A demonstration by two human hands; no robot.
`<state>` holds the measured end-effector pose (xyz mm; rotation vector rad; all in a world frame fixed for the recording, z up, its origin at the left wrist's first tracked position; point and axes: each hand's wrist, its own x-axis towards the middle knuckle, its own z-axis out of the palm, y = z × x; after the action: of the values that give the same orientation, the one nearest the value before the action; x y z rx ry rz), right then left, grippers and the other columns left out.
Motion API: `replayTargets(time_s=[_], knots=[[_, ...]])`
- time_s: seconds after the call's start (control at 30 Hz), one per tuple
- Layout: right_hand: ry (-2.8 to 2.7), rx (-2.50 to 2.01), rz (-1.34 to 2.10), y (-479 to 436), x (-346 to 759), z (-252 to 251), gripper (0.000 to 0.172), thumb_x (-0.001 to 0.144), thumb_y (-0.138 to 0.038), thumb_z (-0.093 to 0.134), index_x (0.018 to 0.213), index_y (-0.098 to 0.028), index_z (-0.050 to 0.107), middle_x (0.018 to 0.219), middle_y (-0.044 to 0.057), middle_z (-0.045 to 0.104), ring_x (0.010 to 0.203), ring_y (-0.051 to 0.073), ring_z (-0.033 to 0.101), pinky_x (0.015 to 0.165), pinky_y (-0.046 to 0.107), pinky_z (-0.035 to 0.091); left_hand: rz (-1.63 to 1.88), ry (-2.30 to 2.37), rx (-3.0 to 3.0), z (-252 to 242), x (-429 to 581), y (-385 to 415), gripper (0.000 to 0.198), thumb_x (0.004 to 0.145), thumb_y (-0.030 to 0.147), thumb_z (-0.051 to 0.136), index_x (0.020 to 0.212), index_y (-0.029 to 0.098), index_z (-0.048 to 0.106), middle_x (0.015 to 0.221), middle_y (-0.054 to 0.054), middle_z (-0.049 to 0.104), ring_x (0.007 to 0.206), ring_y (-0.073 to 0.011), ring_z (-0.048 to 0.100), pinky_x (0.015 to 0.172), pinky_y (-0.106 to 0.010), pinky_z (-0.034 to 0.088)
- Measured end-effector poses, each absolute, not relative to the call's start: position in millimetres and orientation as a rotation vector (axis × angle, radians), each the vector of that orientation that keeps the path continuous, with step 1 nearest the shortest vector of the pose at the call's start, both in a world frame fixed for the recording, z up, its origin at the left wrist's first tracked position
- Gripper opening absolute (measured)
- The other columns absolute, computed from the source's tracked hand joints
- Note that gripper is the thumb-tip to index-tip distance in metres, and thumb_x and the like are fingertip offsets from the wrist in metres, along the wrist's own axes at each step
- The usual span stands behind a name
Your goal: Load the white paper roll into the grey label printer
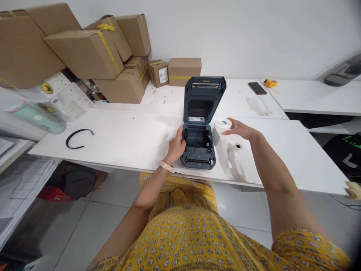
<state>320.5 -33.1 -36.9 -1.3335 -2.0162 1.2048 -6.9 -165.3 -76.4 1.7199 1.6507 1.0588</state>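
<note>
A dark label printer [197, 150] stands on the white table with its lid [204, 98] raised and its inner compartment exposed. My left hand [177, 145] grips the printer's left wall, thumb over the rim and fingers along the outer side. To the right of the printer stands a white label roll [222, 125], a loose strip hanging from it. Around the roll's right side, my right hand [238, 128] has its fingers and thumb closed. A smaller white paper roll [236, 147] with a dark core lies just in front, its paper partly unrolled toward the table's front edge.
Cardboard boxes [87, 52] are stacked at the back left, with smaller ones behind the printer. A black headband [79, 138] and a mint bottle [39, 118] lie on the left. At the back right are a phone [257, 88] and a yellow tape measure [270, 83].
</note>
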Motion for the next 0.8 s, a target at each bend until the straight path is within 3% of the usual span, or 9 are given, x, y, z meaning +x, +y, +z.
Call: replayTargets(time_s=[0.13, 0.37, 0.6, 0.8], knots=[[-1.889, -1.074, 1.311, -60, 302, 2, 0.091, 0.058, -0.064, 0.088, 0.134, -0.023, 0.058, 0.130, 0.013, 0.073, 0.119, 0.035, 0.068, 0.101, 0.046, 0.056, 1.093, 1.617, 1.717, -78, -7, -164, 0.075, 0.093, 0.030, 0.059, 0.163, 0.028, 0.032, 0.136, -0.017, 0.071, 0.116, -0.0361, 0.072, 0.107, -0.058, 0.050], [-2.731, -1.080, 0.941, -82, 217, 48, 0.069, 0.064, -0.050, 0.083, 0.123, -0.024, 0.061, 0.121, 0.008, 0.073, 0.106, 0.032, 0.069, 0.089, 0.041, 0.056, 1.013, 1.630, 1.707, -69, -8, -167, 0.077, 0.090, 0.020, 0.054, 0.163, 0.028, 0.032, 0.146, -0.015, 0.065, 0.117, -0.0355, 0.072, 0.107, -0.059, 0.050], [-3.075, -1.327, 0.554, -74, 174, 30, 0.071, 0.070, -0.056, 0.079, 0.128, -0.022, 0.057, 0.123, 0.013, 0.073, 0.109, 0.038, 0.070, 0.085, 0.042, 0.053, 0.929, 1.644, 1.688, -64, -9, -171, 0.077, 0.091, 0.015, 0.046, 0.165, 0.027, 0.026, 0.155, -0.013, 0.058, 0.131, -0.0337, 0.066, 0.111, -0.057, 0.048], [-3.046, -1.356, 0.589, -56, 166, -7, 0.073, 0.069, -0.059, 0.083, 0.125, -0.017, 0.065, 0.124, 0.019, 0.074, 0.109, 0.040, 0.071, 0.086, 0.044, 0.055, 0.982, 1.639, 1.671, -71, -8, -169, 0.075, 0.093, 0.019, 0.049, 0.164, 0.031, 0.028, 0.153, -0.010, 0.061, 0.131, -0.0337, 0.065, 0.111, -0.056, 0.049]])
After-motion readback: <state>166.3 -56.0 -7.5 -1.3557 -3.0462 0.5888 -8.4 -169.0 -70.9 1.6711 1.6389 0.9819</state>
